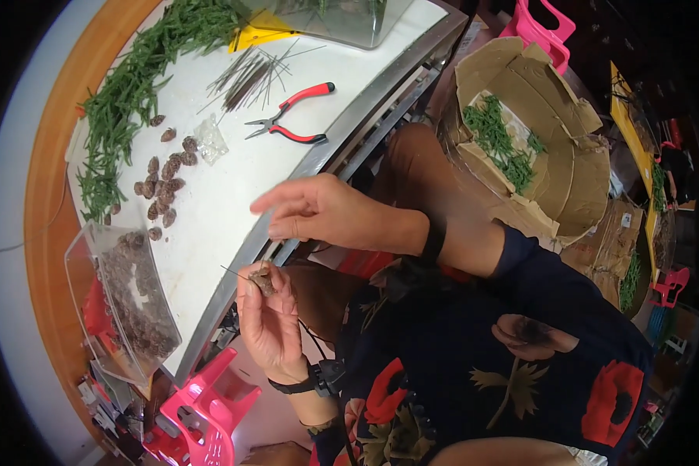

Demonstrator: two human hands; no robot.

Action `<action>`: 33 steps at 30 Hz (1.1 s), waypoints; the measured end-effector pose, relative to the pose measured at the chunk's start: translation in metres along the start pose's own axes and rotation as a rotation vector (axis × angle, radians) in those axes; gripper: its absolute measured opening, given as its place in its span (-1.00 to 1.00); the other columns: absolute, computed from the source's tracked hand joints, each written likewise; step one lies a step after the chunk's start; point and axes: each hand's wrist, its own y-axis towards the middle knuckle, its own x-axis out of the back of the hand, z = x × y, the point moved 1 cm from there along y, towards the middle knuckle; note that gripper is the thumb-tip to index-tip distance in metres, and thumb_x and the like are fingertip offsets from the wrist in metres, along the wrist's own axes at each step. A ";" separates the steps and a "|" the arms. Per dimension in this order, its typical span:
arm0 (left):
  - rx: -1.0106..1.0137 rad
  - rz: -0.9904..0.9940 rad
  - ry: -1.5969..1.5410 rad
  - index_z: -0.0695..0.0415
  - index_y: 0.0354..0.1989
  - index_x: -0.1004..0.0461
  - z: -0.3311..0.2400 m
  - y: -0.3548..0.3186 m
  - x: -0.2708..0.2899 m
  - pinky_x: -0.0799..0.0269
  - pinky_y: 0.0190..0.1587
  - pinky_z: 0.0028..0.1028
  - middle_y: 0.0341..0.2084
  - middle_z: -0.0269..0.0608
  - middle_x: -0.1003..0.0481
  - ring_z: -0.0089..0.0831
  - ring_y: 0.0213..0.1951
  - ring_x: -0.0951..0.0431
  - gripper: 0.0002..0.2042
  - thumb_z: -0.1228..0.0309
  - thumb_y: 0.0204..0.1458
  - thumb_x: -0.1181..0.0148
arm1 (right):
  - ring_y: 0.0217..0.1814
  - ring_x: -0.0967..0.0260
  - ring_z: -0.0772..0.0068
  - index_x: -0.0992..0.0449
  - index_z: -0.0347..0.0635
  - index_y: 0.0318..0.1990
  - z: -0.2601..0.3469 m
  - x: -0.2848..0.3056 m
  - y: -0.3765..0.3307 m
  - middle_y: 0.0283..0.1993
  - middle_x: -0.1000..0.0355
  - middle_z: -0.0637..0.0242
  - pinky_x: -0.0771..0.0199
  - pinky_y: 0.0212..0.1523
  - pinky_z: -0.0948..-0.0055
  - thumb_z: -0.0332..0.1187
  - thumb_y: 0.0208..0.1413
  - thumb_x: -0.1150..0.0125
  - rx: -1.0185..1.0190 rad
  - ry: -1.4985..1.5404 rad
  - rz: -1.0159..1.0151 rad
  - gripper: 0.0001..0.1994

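Left hand (270,318) pinches a small brown cone (262,281) at its fingertips — right hand (318,210) spread, just above.

Red-handled pliers (291,115) lie on a white tabletop (233,186) beside green sprigs (124,93) and brown, possibly pine, cones (163,190); a navy garment (474,365) carries red poppies.

Craft workshop, pliers (291,113), wire stems (248,76), cardboard box (555,155)
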 end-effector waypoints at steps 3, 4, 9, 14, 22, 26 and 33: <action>0.002 -0.006 0.010 0.30 -0.12 -0.30 0.000 0.002 -0.002 -0.23 -0.49 -0.64 -0.41 -0.19 -0.34 -0.53 -0.45 -0.31 -0.74 0.34 0.18 -0.02 | -0.15 -0.37 0.51 -0.54 -0.21 -0.14 0.017 -0.003 0.001 -0.22 -0.44 0.35 -0.39 -0.11 0.53 -0.36 0.08 -0.19 0.212 -0.354 0.022 -0.79; 0.003 -0.026 0.028 0.30 -0.12 -0.30 0.000 0.001 -0.004 -0.23 -0.49 -0.64 -0.41 -0.20 -0.34 -0.54 -0.44 -0.31 -0.75 0.34 0.18 -0.02 | -0.13 -0.36 0.44 -0.54 -0.20 -0.17 0.022 -0.005 0.001 -0.23 -0.44 0.33 -0.38 -0.10 0.48 -0.37 0.06 -0.19 0.315 -0.527 0.030 -0.80; -0.070 -0.294 0.133 0.27 -0.08 -0.29 0.003 -0.003 -0.029 -0.25 -0.45 -0.65 -0.38 -0.25 -0.38 -0.57 -0.43 -0.34 -0.75 0.35 0.19 -0.02 | -0.17 -0.36 0.18 -0.57 -0.14 -0.39 0.015 -0.027 0.013 -0.33 -0.45 0.27 -0.33 -0.11 0.26 -0.31 -0.09 -0.17 0.535 -0.627 0.105 -0.86; -0.170 -0.135 0.283 0.26 -0.07 -0.30 -0.003 -0.007 -0.008 -0.26 -0.43 -0.66 -0.35 -0.27 -0.40 -0.58 -0.42 -0.36 -0.75 0.35 0.18 -0.04 | -0.18 -0.31 0.25 -0.48 -0.12 -0.48 0.021 -0.039 0.011 -0.35 -0.40 0.32 -0.18 -0.08 0.31 -0.36 -0.02 -0.11 0.545 -0.795 0.082 -0.91; -0.154 -0.108 0.275 0.25 -0.10 -0.34 -0.004 -0.006 -0.005 -0.22 -0.43 -0.69 -0.39 -0.27 -0.40 -0.59 -0.45 -0.34 -0.75 0.33 0.19 -0.05 | -0.26 -0.34 0.28 -0.51 -0.07 -0.51 0.023 -0.016 0.005 -0.47 -0.40 0.37 -0.19 -0.18 0.29 -0.31 -0.02 -0.08 0.546 -0.982 0.087 -0.87; -0.189 -0.199 0.286 0.26 -0.12 -0.35 -0.003 -0.007 -0.008 -0.16 -0.48 -0.69 -0.44 -0.26 -0.39 -0.60 -0.51 -0.29 -0.73 0.29 0.19 -0.05 | -0.28 -0.33 0.29 -0.50 -0.07 -0.52 0.018 -0.015 0.003 -0.49 -0.39 0.36 -0.18 -0.18 0.30 -0.31 -0.01 -0.07 0.613 -0.988 0.064 -0.86; -0.123 0.005 0.407 0.28 -0.14 -0.38 -0.012 -0.007 0.002 -0.11 -0.54 -0.69 -0.48 -0.27 -0.37 -0.61 -0.54 -0.26 -0.72 0.29 0.16 -0.10 | -0.24 -0.28 0.28 -0.43 -0.11 -0.47 0.020 -0.017 -0.004 -0.42 -0.36 0.35 -0.17 -0.11 0.33 -0.36 0.03 -0.12 0.571 -1.000 0.083 -0.91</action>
